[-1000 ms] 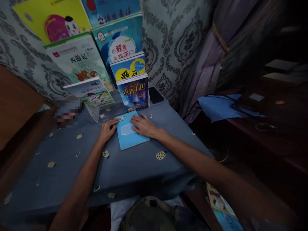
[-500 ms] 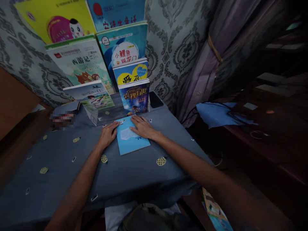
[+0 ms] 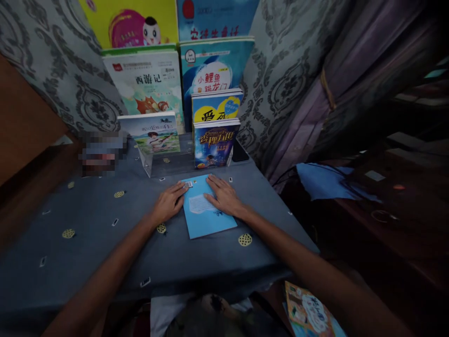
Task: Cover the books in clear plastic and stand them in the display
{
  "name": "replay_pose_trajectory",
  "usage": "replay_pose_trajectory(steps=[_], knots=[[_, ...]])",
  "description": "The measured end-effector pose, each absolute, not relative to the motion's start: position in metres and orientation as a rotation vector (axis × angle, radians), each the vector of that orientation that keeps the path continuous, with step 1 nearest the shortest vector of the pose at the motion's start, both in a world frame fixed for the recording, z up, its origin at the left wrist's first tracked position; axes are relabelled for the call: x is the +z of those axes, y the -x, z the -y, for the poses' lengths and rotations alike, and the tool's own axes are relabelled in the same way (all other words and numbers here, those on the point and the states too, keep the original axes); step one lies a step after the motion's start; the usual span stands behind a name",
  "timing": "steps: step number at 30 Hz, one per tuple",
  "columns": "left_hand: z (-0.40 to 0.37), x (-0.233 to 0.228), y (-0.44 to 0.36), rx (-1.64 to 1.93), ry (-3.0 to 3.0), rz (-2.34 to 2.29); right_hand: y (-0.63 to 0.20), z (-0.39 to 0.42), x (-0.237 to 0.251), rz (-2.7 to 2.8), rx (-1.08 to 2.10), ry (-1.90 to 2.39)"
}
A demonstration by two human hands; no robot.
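A thin light-blue book (image 3: 207, 210) is laid flat, back cover up, on the grey tablecloth (image 3: 87, 234), just in front of the clear display stand (image 3: 168, 164). It is pinned by both hands: the left hand (image 3: 169, 204) is spread flat on its left edge, the right hand (image 3: 224, 196) on its upper right. Nothing is gripped. A white text panel and a barcode sticker are visible. If it is pushed forward carelessly, the upright dark-blue book (image 3: 213, 145) could be toppled; the loose cloth could bunch.

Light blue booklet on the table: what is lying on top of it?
Both hands rest flat on the light blue booklet: left hand at its left edge, right hand on the upper right. A barcode sticker shows; cover under the palms is hidden.
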State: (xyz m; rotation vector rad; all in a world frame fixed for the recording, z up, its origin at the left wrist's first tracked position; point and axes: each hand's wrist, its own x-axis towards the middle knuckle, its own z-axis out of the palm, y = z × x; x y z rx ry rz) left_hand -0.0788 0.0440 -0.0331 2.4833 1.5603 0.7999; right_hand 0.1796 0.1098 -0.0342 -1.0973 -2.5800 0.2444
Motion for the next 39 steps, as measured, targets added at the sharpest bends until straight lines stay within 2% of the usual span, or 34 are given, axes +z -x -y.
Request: replay_pose_trajectory(steps=[6, 15, 19, 24, 28, 33, 36, 39], knots=[[-0.01, -0.033, 0.073, 0.74, -2.525, -1.439, -0.197, -0.076, -0.038, 2.577, 0.2, 1.088], [0.074, -0.014, 0.066, 0.365, -2.651, -1.05, -0.217, -0.027, -0.045, 2.564, 0.184, 1.09], [0.107, -0.018, 0.048, 0.302, -2.764, -1.109, -0.221, -0.009, -0.046, 2.548, 0.196, 1.089], [0.123, -0.027, 0.035, 0.522, -2.958, -1.207, -0.227, 0.011, -0.04, 2.536, 0.283, 1.092], [0.121, -0.011, 0.041, 0.728, -2.884, -1.138, -0.241, 0.011, -0.021, 2.509, 0.563, 1.023], [0.095, 0.036, 0.045, 1.102, -2.208, -1.352, -0.261, 0.001, -0.003, 2.299, 1.056, 0.926], [0.065, 0.056, 0.042, 1.269, -1.753, -1.526, -0.261, -0.004, -0.007, 2.181, 1.135, 0.947], [0.031, 0.065, 0.039, 1.376, -1.501, -1.467, -0.246, -0.01, -0.009, 2.166, 1.155, 0.958]])
